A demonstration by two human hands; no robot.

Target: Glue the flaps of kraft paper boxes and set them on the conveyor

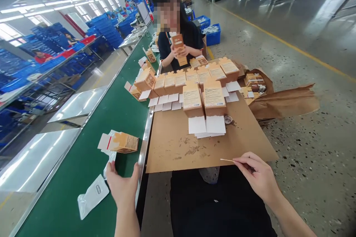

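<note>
My left hand (122,183) is over the green conveyor belt (83,155), thumb and fingers spread, with nothing held between them. Just beyond it lies an orange-brown box (126,143) with its white flap out to the left. White pouches lie beside the hand, one of them (94,195) to its lower left. In my right hand (256,172), a cotton swab (226,160) is pinched between thumb and fingertips, pointing left over the near edge of the brown cardboard (178,148). Two boxes (191,100) with white flaps hanging toward me stand on the cardboard.
Several more boxes (168,81) stand in a row behind. A small clear cup (228,119) sits right of the flaps. Across the cardboard, a person (182,26) holds a brown box. An open paper sack (286,103) of boxes is at right. The belt's metal rail (144,144) runs alongside.
</note>
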